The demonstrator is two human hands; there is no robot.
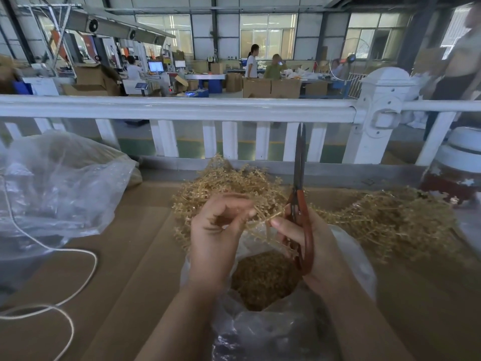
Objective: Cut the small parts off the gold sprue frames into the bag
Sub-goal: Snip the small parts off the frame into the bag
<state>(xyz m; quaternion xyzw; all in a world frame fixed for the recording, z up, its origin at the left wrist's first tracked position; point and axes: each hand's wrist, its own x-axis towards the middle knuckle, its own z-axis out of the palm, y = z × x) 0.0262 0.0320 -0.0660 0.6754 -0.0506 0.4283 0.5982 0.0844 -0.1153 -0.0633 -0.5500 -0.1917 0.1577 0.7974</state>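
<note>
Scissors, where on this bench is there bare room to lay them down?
Bare cardboard bench lies left of the open bag, between it and the white cord. Another bare strip runs near the right edge. It is crowded ahead: sprue frames heap behind the hands, and a crumpled plastic bag fills the far left.

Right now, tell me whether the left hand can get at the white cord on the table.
Probably not without letting go: the left hand pinches a gold sprue frame. The white cord lies in the open to its left, unobstructed.

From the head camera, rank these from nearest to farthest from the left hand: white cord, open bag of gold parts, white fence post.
1. Bag: just below the left hand.
2. Cord: on the table, far left.
3. Post: beyond the table, upper right.
</note>
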